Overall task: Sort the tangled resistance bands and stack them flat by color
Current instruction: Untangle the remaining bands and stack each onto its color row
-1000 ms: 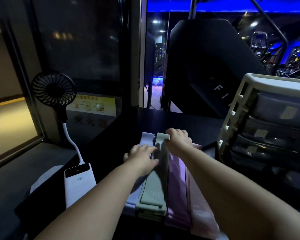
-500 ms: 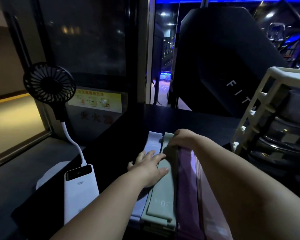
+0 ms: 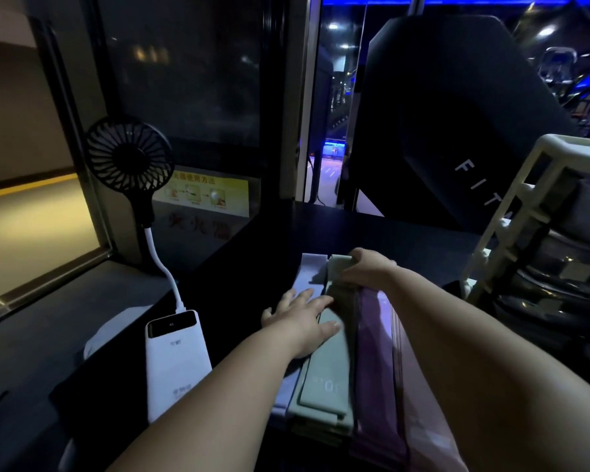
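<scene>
Flat resistance bands lie side by side on the dark table (image 3: 389, 240). A pale green stack (image 3: 327, 386) sits in the middle, a lavender band (image 3: 309, 272) to its left, purple bands (image 3: 375, 369) to its right and a pink band (image 3: 423, 434) at the far right. My left hand (image 3: 302, 323) rests flat with straight fingers on the green and lavender bands. My right hand (image 3: 365, 267) lies over the far end of the green stack, fingers curled down on it.
A white power bank (image 3: 174, 359) lies to the left, wired to a black fan (image 3: 130, 155) standing behind it. A white rack (image 3: 511, 226) with folded items stands at the right. Black gym equipment (image 3: 457, 114) rises behind the table.
The view has shifted slightly. My left hand's fingers have straightened and slid onto the green band. My right hand has stayed at the far end of the green stack.
</scene>
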`<state>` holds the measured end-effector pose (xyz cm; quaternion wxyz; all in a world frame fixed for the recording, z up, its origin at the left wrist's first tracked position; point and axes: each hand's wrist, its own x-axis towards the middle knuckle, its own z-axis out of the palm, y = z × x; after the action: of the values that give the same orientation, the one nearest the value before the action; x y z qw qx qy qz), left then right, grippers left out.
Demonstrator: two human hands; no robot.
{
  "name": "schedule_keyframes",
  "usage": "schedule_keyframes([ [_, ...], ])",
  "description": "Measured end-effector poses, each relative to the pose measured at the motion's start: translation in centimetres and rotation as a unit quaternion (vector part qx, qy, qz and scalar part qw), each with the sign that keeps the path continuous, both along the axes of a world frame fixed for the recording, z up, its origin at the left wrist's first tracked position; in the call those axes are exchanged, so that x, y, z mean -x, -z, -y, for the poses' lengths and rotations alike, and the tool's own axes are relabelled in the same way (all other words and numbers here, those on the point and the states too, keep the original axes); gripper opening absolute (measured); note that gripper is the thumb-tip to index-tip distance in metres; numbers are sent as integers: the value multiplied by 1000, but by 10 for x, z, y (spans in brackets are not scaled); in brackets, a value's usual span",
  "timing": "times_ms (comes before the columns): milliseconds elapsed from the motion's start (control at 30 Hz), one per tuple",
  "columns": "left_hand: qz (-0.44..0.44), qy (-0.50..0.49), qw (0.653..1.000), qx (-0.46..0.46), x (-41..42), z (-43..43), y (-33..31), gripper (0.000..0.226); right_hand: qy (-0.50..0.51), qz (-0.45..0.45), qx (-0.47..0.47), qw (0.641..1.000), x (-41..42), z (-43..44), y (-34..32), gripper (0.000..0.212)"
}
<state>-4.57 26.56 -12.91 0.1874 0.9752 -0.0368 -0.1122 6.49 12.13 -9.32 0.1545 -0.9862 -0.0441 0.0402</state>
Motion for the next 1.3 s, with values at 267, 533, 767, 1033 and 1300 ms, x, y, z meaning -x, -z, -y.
schedule_keyframes([
  [267, 18, -79, 995, 62, 3, 1, -2, 89, -48, 71, -203, 975, 32, 11, -21, 36],
  [533, 45, -74, 990, 112, 5, 5, -19, 111, -75, 66, -435, 895, 69, 24, -56, 30],
  [767, 77, -66, 882, 460, 42, 19, -59, 14, -128, 87, -501, 852, 104, 19, -104, 32],
  [1033, 2, -22, 801, 598, 89, 13, -93, 25, -58, 128, -587, 797, 126, 31, -143, 27],
  [1300, 34, 44, 741, 669, 122, 42, -146, 28, 45, 73, -691, 718, 151, 45, -129, 21],
])
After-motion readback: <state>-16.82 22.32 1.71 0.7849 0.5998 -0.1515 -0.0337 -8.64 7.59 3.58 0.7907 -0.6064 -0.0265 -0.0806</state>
